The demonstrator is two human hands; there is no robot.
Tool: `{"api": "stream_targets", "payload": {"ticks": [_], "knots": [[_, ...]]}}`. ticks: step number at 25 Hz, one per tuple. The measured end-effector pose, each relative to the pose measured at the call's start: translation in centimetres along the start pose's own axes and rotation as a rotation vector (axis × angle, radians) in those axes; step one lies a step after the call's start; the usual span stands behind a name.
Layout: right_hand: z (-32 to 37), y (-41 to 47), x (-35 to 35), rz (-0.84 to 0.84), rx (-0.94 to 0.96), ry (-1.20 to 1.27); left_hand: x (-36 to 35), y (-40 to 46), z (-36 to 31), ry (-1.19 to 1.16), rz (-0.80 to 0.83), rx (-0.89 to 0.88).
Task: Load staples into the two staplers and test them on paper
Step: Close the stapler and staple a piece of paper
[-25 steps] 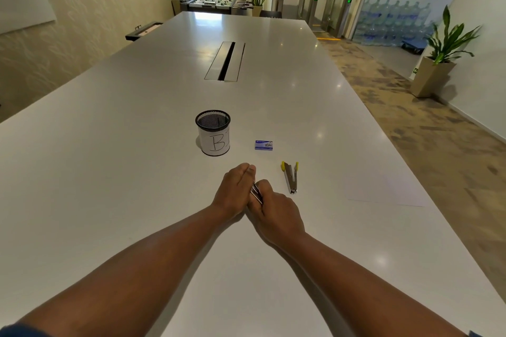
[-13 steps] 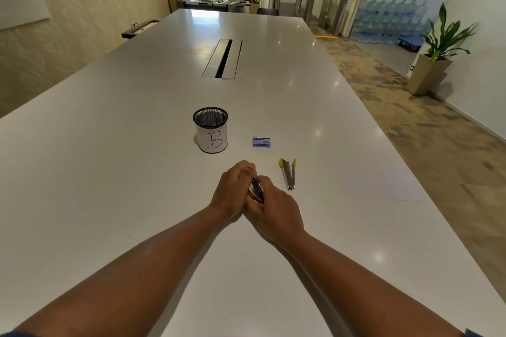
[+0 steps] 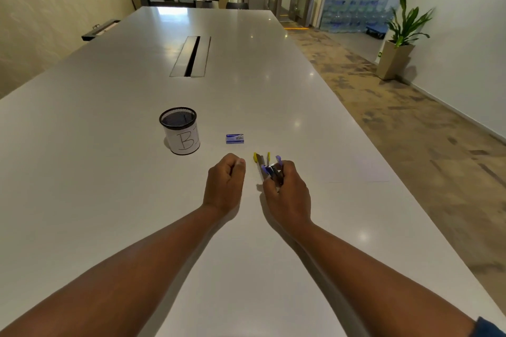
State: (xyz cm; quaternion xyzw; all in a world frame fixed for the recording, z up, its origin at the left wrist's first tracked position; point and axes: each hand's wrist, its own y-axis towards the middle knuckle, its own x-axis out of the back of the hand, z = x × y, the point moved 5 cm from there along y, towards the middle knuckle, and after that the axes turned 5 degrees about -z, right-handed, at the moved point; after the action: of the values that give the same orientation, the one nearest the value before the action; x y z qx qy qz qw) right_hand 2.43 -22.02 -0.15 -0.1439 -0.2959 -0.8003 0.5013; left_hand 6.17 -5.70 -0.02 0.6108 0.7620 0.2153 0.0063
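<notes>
Since the earlier frames the two hands had come apart: they had been pressed together over one stapler, and now the left hand sat alone on the long white table, fingers curled into a loose fist with nothing visible in it. The right hand had shifted to the right and held the small metal stapler with purple plastic tips, its fingers curled round the rear of the tool, the purple ends pointing away from the person. The second small metal stapler with yellow tips lay on the table just beyond and slightly left of the held one, so close that I could not tell whether the two touched. The small blue box of staples lay where it had been, near the yellow-tipped stapler and further from the person. The black mesh pen cup wrapped in white paper marked "B" stood upright to the left of the box, well apart from both hands. A faint white sheet of paper lay flat to the right of the right hand, near the table's right edge.

The right edge ran diagonally close to the paper, with patterned carpet floor beyond it. Bare tabletop stretched to the left of the cup and ahead toward the recessed cable slot in the middle.
</notes>
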Motion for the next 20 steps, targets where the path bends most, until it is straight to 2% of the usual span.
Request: {"api": "stream_targets", "payload": {"ticks": [4,6,9,14,20], "knots": [[-3.4,2.3,4.5,-0.105,-0.113,-0.013,-4.9,1.3,-2.7,0.069,0.107,-0.067],[-5.1,3.3,6.7,-0.161,-0.159,0.000,-7.9,1.9,-4.0,0.138,0.198,-0.122],[-7.8,4.7,9.4,-0.201,-0.227,0.038,-12.3,2.1,-4.5,0.237,0.372,-0.110],[-11.6,5.8,11.5,-0.179,-0.409,0.115,-17.5,3.0,-3.3,0.412,0.639,-0.037],[-13.1,6.5,11.1,-0.140,-0.488,0.184,-20.7,4.4,-2.8,0.724,0.740,-0.155]]}}
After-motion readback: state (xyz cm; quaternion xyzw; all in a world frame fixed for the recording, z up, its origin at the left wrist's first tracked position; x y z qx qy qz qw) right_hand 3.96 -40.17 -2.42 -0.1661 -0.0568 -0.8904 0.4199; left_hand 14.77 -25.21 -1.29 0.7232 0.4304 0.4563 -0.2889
